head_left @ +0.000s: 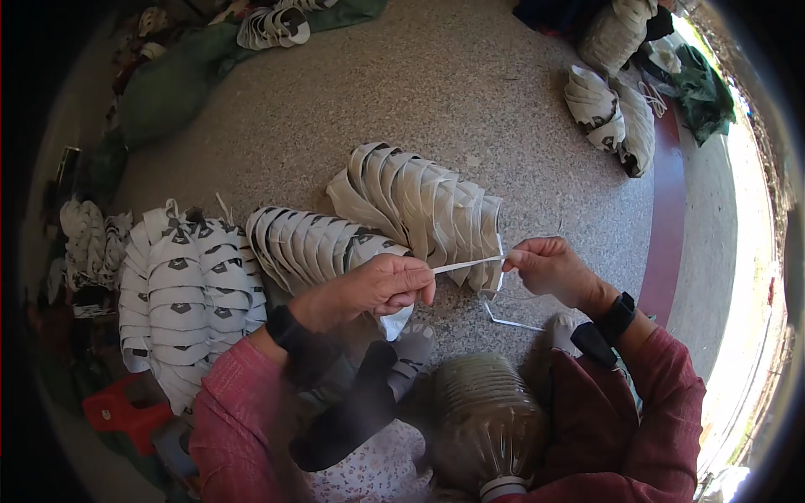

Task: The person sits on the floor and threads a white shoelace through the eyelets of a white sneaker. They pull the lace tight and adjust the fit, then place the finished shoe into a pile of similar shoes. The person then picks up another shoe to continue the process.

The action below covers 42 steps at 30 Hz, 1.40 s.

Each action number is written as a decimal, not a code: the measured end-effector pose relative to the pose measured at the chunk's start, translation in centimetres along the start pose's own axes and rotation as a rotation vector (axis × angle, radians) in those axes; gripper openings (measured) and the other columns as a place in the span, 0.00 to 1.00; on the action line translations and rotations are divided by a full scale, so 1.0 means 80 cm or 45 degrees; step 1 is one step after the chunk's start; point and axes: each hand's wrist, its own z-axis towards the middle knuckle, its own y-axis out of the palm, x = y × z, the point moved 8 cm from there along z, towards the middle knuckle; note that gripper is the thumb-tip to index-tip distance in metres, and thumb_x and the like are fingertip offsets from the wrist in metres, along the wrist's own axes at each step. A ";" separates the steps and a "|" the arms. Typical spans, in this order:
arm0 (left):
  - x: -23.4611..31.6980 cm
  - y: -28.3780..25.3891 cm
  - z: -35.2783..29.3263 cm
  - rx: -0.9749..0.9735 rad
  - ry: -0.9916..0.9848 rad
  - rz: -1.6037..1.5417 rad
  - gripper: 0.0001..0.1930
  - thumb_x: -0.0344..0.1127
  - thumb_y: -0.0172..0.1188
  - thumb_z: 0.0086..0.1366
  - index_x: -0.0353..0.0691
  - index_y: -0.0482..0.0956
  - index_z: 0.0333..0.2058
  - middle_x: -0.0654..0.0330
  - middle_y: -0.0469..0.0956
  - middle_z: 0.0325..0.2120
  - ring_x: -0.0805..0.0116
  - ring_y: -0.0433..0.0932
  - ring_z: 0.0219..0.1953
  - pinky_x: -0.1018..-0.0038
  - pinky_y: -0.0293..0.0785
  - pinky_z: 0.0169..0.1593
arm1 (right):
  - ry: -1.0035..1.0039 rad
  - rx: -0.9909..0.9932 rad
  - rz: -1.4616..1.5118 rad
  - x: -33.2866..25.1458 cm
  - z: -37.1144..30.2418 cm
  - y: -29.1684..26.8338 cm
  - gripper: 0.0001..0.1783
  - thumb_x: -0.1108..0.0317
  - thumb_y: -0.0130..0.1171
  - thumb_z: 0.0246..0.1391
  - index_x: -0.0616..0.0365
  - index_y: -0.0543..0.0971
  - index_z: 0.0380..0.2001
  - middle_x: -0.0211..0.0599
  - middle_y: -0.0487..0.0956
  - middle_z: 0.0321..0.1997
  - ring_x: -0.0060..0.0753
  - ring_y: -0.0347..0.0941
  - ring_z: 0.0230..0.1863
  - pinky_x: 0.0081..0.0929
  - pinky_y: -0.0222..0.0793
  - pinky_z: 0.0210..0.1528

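1. We see a thin, flat white strap (470,264) stretched nearly level, left to right, above the speckled floor (470,92).
2. Our left hand (381,285) and right hand (549,268) pinch its ends.
3. Stacked grey mask shells (419,210) lie behind.

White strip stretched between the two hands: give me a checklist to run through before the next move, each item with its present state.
1. Thin white strip taut between both hands: ok.
2. Left hand pinching its end of the strip: ok.
3. Right hand pinching the other end: ok.
4. Strip threaded through the fanned stack of grey shoe uppers behind it: cannot tell.
5. Ribbed clear plastic bottle lying by the lap, apart from both hands: ok.
6. Loose white strip piece on the speckled floor, apart from the hands: ok.
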 end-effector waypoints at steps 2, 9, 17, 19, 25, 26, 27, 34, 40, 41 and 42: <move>-0.024 -0.017 -0.001 0.020 -0.019 -0.046 0.19 0.48 0.51 0.77 0.37 0.78 0.36 0.74 0.63 0.17 0.86 0.58 0.15 0.86 0.53 0.19 | -0.001 0.219 -0.056 0.012 -0.006 -0.066 0.14 0.61 0.56 0.69 0.58 0.85 0.36 0.15 0.65 0.16 0.11 0.55 0.16 0.17 0.50 0.18; -0.067 -0.001 0.065 -0.104 -0.106 0.098 0.19 0.46 0.50 0.77 0.36 0.79 0.35 0.73 0.66 0.17 0.86 0.60 0.15 0.86 0.57 0.19 | 0.387 0.121 -2.001 0.123 -0.007 -0.166 0.10 0.64 0.62 0.56 0.60 0.85 0.32 0.41 0.85 0.34 0.41 0.83 0.37 0.38 0.75 0.41; -0.058 0.034 0.123 -0.145 -0.134 0.184 0.21 0.48 0.50 0.76 0.36 0.81 0.36 0.71 0.70 0.18 0.84 0.66 0.15 0.85 0.62 0.20 | -0.113 -0.241 -0.129 0.050 0.034 0.044 0.31 0.66 0.66 0.58 0.60 0.72 0.63 0.33 0.81 0.49 0.24 0.74 0.43 0.27 0.70 0.42; -0.055 0.027 0.127 -0.102 -0.100 0.148 0.21 0.48 0.50 0.76 0.36 0.81 0.36 0.70 0.71 0.18 0.83 0.67 0.16 0.85 0.65 0.20 | -0.076 -0.180 -0.161 0.043 0.028 0.048 0.23 0.64 0.62 0.63 0.59 0.77 0.59 0.25 0.79 0.39 0.16 0.71 0.37 0.20 0.66 0.37; -0.064 0.006 0.140 -0.017 -0.016 0.092 0.20 0.48 0.52 0.76 0.36 0.82 0.37 0.67 0.76 0.20 0.80 0.73 0.20 0.82 0.73 0.27 | 0.081 0.110 -0.071 0.067 0.016 -0.042 0.13 0.59 0.59 0.67 0.58 0.85 0.40 0.14 0.67 0.19 0.09 0.55 0.18 0.15 0.49 0.20; -0.063 -0.002 0.144 0.022 0.012 0.087 0.19 0.48 0.52 0.76 0.36 0.82 0.38 0.67 0.77 0.22 0.80 0.74 0.22 0.81 0.74 0.29 | 0.075 0.162 -0.073 0.063 0.013 -0.058 0.13 0.60 0.58 0.68 0.58 0.84 0.40 0.14 0.66 0.18 0.09 0.53 0.17 0.16 0.47 0.19; -0.062 -0.010 0.149 0.062 0.039 0.081 0.19 0.47 0.53 0.75 0.36 0.82 0.38 0.67 0.78 0.24 0.80 0.76 0.24 0.81 0.75 0.31 | 0.010 0.258 0.022 0.062 0.013 -0.084 0.13 0.61 0.57 0.68 0.59 0.83 0.40 0.15 0.66 0.19 0.10 0.53 0.16 0.17 0.47 0.18; -0.006 -0.124 0.157 0.812 0.572 0.832 0.12 0.38 0.57 0.71 0.35 0.81 0.43 0.62 0.80 0.36 0.71 0.78 0.38 0.75 0.75 0.46 | -0.217 0.806 0.269 0.059 0.002 -0.260 0.10 0.63 0.56 0.68 0.57 0.77 0.44 0.25 0.79 0.33 0.11 0.68 0.25 0.11 0.60 0.22; 0.016 -0.167 0.183 1.085 0.689 1.395 0.17 0.29 0.53 0.67 0.36 0.74 0.54 0.47 0.76 0.53 0.48 0.75 0.53 0.60 0.71 0.59 | -0.053 0.667 0.081 0.079 0.081 -0.223 0.10 0.68 0.57 0.64 0.59 0.75 0.46 0.33 0.82 0.35 0.15 0.70 0.23 0.16 0.63 0.21; 0.016 -0.167 0.188 1.106 0.600 1.422 0.18 0.28 0.52 0.66 0.36 0.73 0.55 0.47 0.75 0.54 0.47 0.73 0.55 0.59 0.69 0.61 | -0.048 0.687 0.068 0.090 0.093 -0.213 0.11 0.69 0.57 0.63 0.59 0.76 0.46 0.33 0.83 0.36 0.17 0.71 0.23 0.17 0.64 0.21; 0.016 -0.168 0.195 1.127 0.510 1.448 0.19 0.28 0.51 0.66 0.35 0.72 0.56 0.46 0.75 0.54 0.46 0.71 0.58 0.58 0.67 0.62 | -0.044 0.706 0.055 0.099 0.106 -0.202 0.11 0.70 0.58 0.61 0.59 0.76 0.46 0.34 0.83 0.36 0.18 0.72 0.24 0.18 0.65 0.22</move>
